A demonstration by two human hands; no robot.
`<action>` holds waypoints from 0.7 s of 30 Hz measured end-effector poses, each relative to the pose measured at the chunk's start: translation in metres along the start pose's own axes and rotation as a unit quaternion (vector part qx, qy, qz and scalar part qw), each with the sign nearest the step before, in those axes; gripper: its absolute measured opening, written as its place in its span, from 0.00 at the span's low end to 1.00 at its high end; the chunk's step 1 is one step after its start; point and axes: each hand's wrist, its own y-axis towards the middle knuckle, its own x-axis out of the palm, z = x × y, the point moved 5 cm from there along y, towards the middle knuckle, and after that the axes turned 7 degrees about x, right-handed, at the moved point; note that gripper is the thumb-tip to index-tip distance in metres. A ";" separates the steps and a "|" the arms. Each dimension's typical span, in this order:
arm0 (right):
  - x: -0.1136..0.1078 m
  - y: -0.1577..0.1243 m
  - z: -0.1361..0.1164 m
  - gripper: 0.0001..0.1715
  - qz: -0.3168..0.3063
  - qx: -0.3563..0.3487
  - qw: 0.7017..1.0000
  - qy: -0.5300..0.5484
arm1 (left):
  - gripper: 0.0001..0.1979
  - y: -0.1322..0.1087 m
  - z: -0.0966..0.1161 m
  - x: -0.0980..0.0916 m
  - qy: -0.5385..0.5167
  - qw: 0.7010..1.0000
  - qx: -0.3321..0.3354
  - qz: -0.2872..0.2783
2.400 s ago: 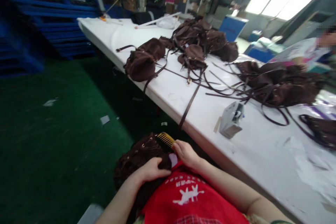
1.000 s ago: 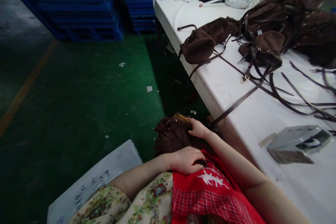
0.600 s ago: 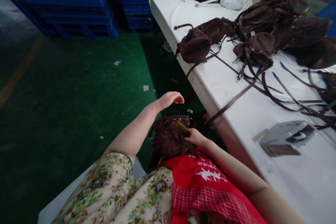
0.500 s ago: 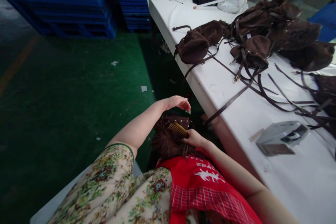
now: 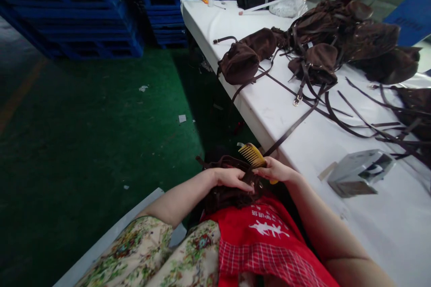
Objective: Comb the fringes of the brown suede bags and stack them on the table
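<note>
A dark brown bag (image 5: 224,197) rests on my lap, against the red apron, its top edge turned up. My right hand (image 5: 274,170) is closed around a yellow comb (image 5: 252,154), teeth pointing up and left, just above the bag's right side. Its fingertips also meet the bag's brown material. A small pale strip shows at the comb's far end; whether it is stuck there I cannot tell. My left hand (image 5: 232,178) lies over the bag, thumb and fingers closed on its material near the right side. The fringe seen before is mostly hidden.
On the right stands a white table (image 5: 377,233). Several brown bags (image 5: 336,31) with long straps lie on it, one strap (image 5: 292,132) hanging over the near edge. A grey tape dispenser-like object (image 5: 358,172) sits closer. Blue pallets (image 5: 77,13) are stacked behind the green floor.
My left hand has come down from the air onto the bag. My right hand has lifted the comb off the brown fringe and moved right. The bag has shifted, showing its top edge.
</note>
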 end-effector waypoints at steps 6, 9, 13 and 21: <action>0.002 0.009 0.010 0.21 0.225 0.026 0.964 -0.140 | 0.23 0.001 -0.031 0.006 -0.060 0.975 0.054 0.205; 0.017 -0.011 -0.001 0.20 0.329 0.024 0.902 -0.278 | 0.19 -0.003 -0.033 0.002 -0.127 0.964 0.065 0.223; 0.052 -0.023 0.000 0.15 0.249 0.079 0.862 -0.434 | 0.10 -0.007 -0.026 0.009 -0.114 0.963 0.026 0.241; 0.049 -0.039 0.000 0.10 0.234 0.132 0.801 -0.534 | 0.21 -0.016 0.024 0.039 0.441 0.844 0.117 0.283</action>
